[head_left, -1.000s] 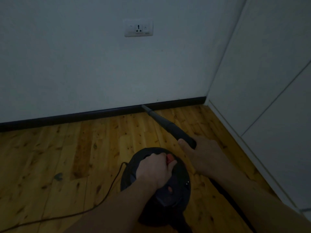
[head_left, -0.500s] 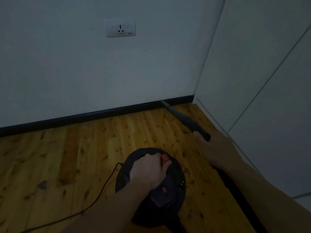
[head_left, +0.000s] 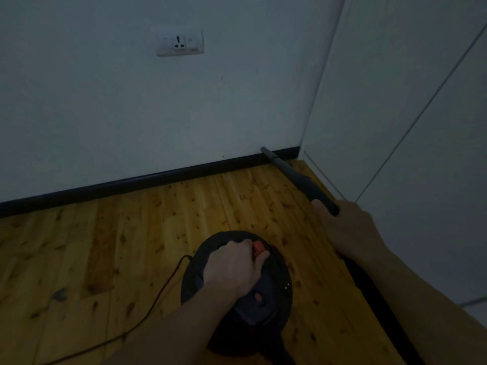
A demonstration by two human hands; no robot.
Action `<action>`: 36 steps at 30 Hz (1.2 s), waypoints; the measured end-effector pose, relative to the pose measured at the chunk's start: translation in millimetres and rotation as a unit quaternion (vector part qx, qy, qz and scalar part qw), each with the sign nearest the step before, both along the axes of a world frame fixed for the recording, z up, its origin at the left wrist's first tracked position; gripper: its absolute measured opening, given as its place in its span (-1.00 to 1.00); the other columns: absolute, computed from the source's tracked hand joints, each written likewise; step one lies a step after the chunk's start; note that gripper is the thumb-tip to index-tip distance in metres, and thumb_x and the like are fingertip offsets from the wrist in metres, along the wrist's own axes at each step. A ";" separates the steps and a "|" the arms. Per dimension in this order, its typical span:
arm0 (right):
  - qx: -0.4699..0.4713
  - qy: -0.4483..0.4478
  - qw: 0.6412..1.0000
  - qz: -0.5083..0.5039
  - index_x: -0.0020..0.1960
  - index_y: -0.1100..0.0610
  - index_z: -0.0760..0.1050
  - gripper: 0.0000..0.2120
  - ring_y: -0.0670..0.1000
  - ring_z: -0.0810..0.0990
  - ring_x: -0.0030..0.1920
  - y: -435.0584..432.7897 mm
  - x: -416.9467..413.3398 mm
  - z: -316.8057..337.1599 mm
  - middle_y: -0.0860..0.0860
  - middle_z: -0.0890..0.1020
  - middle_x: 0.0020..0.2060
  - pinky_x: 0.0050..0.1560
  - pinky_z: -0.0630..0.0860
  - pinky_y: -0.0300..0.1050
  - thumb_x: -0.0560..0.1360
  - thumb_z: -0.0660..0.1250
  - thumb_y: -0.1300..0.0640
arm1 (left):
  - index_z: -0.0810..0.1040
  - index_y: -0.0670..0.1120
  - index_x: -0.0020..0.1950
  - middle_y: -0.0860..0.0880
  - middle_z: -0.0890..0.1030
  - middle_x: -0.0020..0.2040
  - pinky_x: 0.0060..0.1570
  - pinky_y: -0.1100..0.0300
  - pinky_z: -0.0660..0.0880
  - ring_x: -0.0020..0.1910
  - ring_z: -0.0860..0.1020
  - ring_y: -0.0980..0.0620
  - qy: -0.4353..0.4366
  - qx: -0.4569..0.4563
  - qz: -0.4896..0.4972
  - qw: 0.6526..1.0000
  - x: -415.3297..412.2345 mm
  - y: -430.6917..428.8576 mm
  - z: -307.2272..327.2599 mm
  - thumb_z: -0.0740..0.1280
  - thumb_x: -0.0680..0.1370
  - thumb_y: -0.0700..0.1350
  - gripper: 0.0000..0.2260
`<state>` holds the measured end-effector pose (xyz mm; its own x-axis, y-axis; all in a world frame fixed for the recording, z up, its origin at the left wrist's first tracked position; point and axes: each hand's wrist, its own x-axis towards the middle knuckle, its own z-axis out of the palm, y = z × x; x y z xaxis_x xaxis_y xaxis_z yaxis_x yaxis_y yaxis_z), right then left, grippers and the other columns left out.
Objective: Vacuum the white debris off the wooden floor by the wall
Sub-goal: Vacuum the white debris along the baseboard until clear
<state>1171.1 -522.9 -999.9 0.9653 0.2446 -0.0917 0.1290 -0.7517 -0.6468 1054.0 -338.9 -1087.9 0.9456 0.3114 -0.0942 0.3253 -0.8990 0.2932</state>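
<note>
A round black vacuum cleaner [head_left: 274, 306] stands on the wooden floor [head_left: 147, 233] in front of me. My left hand [head_left: 232, 267] grips its top handle beside a red button [head_left: 258, 249]. My right hand [head_left: 347, 227] holds the dark nozzle tube [head_left: 292, 175], whose tip touches the black skirting board [head_left: 158, 179] close to the corner. A black hose [head_left: 382, 304] runs back under my right forearm. In this dim light no white debris shows on the floor.
A white wall with a socket [head_left: 180, 43] rises behind the skirting. White cabinet panels [head_left: 411, 127] close off the right side. A thin power cord [head_left: 147, 317] trails left from the vacuum. A dark spot [head_left: 60, 295] marks the floor at left.
The nozzle tip has swept right along the skirting board toward the corner, my right hand moving right with it. My left hand stays on the vacuum's handle.
</note>
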 end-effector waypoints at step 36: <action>-0.083 0.092 0.991 0.052 -0.16 0.18 0.48 -0.52 0.04 0.50 -0.48 -63.1 -146.0 44.4 0.08 0.54 -0.40 -0.35 0.51 -0.10 0.65 0.19 -0.23 | 0.51 -0.04 0.03 -0.04 0.57 -0.10 -0.18 0.07 0.48 -0.13 0.57 -0.09 0.024 -0.072 0.076 0.994 -116.3 -54.6 2.7 0.11 0.65 0.31 -0.56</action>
